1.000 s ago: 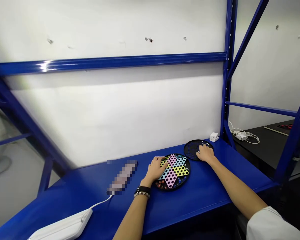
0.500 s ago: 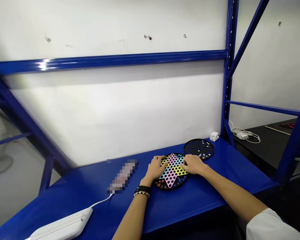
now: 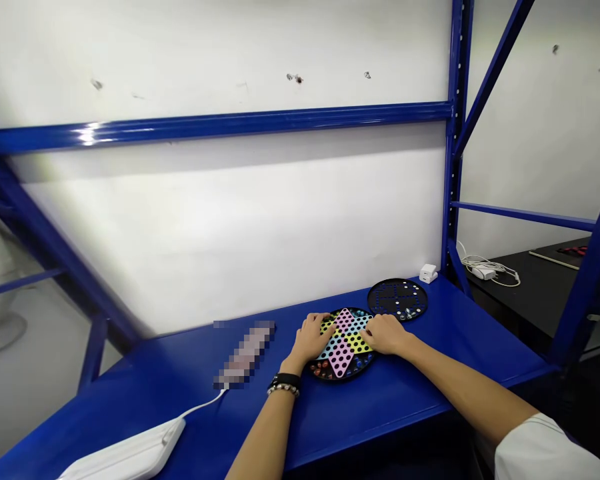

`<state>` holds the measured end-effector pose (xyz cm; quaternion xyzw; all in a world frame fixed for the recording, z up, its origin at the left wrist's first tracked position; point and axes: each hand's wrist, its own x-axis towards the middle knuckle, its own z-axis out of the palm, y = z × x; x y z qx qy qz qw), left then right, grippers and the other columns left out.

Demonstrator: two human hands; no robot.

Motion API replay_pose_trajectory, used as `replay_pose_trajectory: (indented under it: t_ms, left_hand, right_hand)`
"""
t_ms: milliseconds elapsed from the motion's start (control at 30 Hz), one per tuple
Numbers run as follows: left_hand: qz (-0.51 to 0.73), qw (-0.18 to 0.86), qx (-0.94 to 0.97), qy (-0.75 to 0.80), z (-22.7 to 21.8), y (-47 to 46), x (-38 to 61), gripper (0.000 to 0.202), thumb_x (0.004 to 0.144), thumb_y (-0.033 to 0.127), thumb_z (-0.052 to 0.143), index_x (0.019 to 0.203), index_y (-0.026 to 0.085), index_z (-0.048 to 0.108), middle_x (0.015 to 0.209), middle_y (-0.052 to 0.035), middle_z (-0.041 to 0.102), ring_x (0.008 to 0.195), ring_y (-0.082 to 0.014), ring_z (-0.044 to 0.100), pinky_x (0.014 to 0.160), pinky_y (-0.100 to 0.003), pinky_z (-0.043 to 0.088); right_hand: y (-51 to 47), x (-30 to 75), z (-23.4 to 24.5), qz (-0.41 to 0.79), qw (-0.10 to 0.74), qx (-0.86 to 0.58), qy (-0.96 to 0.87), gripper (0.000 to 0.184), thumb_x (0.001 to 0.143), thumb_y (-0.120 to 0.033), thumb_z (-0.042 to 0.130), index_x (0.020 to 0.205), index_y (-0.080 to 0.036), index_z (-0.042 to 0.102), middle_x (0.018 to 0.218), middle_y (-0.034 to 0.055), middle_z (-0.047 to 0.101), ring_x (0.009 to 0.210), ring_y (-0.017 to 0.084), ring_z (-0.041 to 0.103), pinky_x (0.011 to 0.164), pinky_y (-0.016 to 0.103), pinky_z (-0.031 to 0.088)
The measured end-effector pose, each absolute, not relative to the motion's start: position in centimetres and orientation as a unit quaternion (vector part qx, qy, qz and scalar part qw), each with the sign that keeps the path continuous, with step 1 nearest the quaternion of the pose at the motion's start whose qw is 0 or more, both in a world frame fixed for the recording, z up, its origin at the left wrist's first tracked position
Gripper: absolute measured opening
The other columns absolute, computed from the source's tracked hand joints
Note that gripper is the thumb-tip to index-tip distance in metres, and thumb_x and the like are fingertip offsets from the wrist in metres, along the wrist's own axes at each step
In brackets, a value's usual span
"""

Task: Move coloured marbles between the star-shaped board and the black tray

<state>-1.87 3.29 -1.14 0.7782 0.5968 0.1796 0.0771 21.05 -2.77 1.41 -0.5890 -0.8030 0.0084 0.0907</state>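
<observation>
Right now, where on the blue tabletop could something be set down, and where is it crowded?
Free: blue tabletop between left forearm and right forearm, before the star board; also between right forearm and corner post. Crowded: the star board, left hand and right hand at its sides, black board close behind.

From my station I see a round black game board [image 3: 341, 341] lying flat on the blue tabletop [image 3: 405, 393], its star in pink, pale blue and yellow dotted with dark holes, with reddish pieces [image 3: 321, 368] and blue pieces [image 3: 364, 362] along its near edge. Just beyond, to the right, I have a round black tray [image 3: 387, 297], also flat, with whitish pieces [image 3: 407, 314] toward its right side.
</observation>
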Motion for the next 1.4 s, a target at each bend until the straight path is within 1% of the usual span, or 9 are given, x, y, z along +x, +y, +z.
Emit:
replay_pose_trajectory:
  t_ms: [300, 533, 667, 767, 867, 1000, 1167, 1267, 1400]
  left_hand:
    - [0.18, 0.074, 0.78, 0.595, -1.5, 3.7, -2.1, 0.043, 0.089, 0.048, 0.045, 0.123, 0.025, 0.058, 0.129, -0.0099, 0.055, 0.121, -0.0287, 0.051, 0.096, -0.044, 0.043]
    - [0.177, 0.08, 0.78, 0.595, -1.4, 3.7, -1.9, 0.044, 0.089, 0.047, 0.045, 0.125, 0.025, 0.057, 0.129, -0.0104, 0.054, 0.12, -0.0284, 0.051, 0.097, -0.044, 0.042]
    - [0.179, 0.084, 0.778, 0.597, -1.3, 3.6, -1.8, 0.044, 0.089, 0.048, 0.045, 0.124, 0.025, 0.057, 0.13, -0.011, 0.054, 0.121, -0.0288, 0.05, 0.097, -0.044, 0.041]
    - [0.181, 0.083, 0.779, 0.595, -1.3, 3.5, -1.8, 0.045, 0.09, 0.05, 0.044, 0.125, 0.025, 0.056, 0.131, -0.0111, 0.053, 0.121, -0.029, 0.05, 0.097, -0.044, 0.041]
    - [0.18, 0.083, 0.779, 0.595, -1.3, 3.6, -1.8, 0.046, 0.09, 0.05, 0.043, 0.126, 0.025, 0.056, 0.13, -0.0112, 0.054, 0.12, -0.0293, 0.051, 0.096, -0.045, 0.042]
    - [0.179, 0.077, 0.779, 0.595, -1.4, 3.7, -1.9, 0.044, 0.09, 0.049, 0.044, 0.125, 0.026, 0.057, 0.129, -0.0103, 0.054, 0.12, -0.0284, 0.051, 0.096, -0.044, 0.042]
    - [0.176, 0.075, 0.778, 0.598, -1.5, 3.8, -1.9, 0.045, 0.09, 0.049, 0.044, 0.126, 0.026, 0.056, 0.13, -0.0105, 0.054, 0.12, -0.028, 0.051, 0.096, -0.042, 0.042]
    - [0.175, 0.081, 0.778, 0.598, -1.5, 3.8, -1.8, 0.044, 0.09, 0.048, 0.045, 0.126, 0.026, 0.056, 0.131, -0.0107, 0.053, 0.12, -0.028, 0.051, 0.097, -0.043, 0.041]
    - [0.176, 0.089, 0.777, 0.598, -1.3, 3.5, -1.8, 0.043, 0.09, 0.046, 0.045, 0.126, 0.025, 0.056, 0.131, -0.0108, 0.053, 0.121, -0.0281, 0.049, 0.098, -0.044, 0.04]
  right_hand:
    - [-2.0, 21.4, 0.6, 0.011, 0.102, -0.573, -0.813, 0.054, 0.099, -0.043, 0.03, 0.085, -0.017, 0.076, 0.093, 0.0131, 0.074, 0.085, 0.023, 0.068, 0.075, 0.029, 0.043]
    - [1.1, 24.9, 1.4, 0.04, 0.204, -0.648, -0.733, 0.065, 0.103, -0.045, 0.016, 0.087, -0.02, 0.074, 0.092, 0.0109, 0.074, 0.087, 0.021, 0.067, 0.073, 0.027, 0.04]
    - [2.6, 28.8, 0.9, 0.037, 0.186, -0.717, -0.67, 0.054, 0.101, -0.047, 0.026, 0.091, -0.02, 0.072, 0.098, 0.0122, 0.073, 0.093, 0.023, 0.066, 0.078, 0.029, 0.042]
    - [3.1, 30.6, 0.3, 0.056, 0.147, -0.747, -0.646, 0.041, 0.098, -0.042, 0.036, 0.094, -0.02, 0.07, 0.105, 0.0131, 0.07, 0.097, 0.026, 0.065, 0.079, 0.032, 0.043]
    - [3.3, 31.0, 0.1, 0.071, 0.144, -0.747, -0.646, 0.039, 0.098, -0.036, 0.032, 0.098, -0.019, 0.068, 0.109, 0.0131, 0.068, 0.099, 0.027, 0.064, 0.079, 0.034, 0.043]
    - [3.2, 30.9, 0.7, 0.059, 0.19, -0.729, -0.655, 0.039, 0.099, -0.031, 0.027, 0.099, -0.02, 0.064, 0.109, 0.011, 0.065, 0.098, 0.024, 0.062, 0.079, 0.032, 0.041]
    - [2.6, 29.5, 0.8, 0.072, 0.249, -0.653, -0.712, 0.034, 0.1, -0.029, 0.029, 0.096, -0.021, 0.062, 0.103, 0.0061, 0.062, 0.093, 0.017, 0.059, 0.078, 0.028, 0.038]
    - [1.8, 27.3, 0.2, 0.094, 0.24, -0.576, -0.776, 0.025, 0.097, -0.031, 0.04, 0.096, -0.022, 0.063, 0.101, 0.0044, 0.06, 0.087, 0.015, 0.057, 0.076, 0.026, 0.038]
    - [0.8, 24.5, -0.5, 0.077, 0.221, -0.508, -0.829, 0.023, 0.091, -0.031, 0.051, 0.108, -0.022, 0.064, 0.11, 0.0061, 0.059, 0.099, 0.019, 0.055, 0.085, 0.029, 0.039]
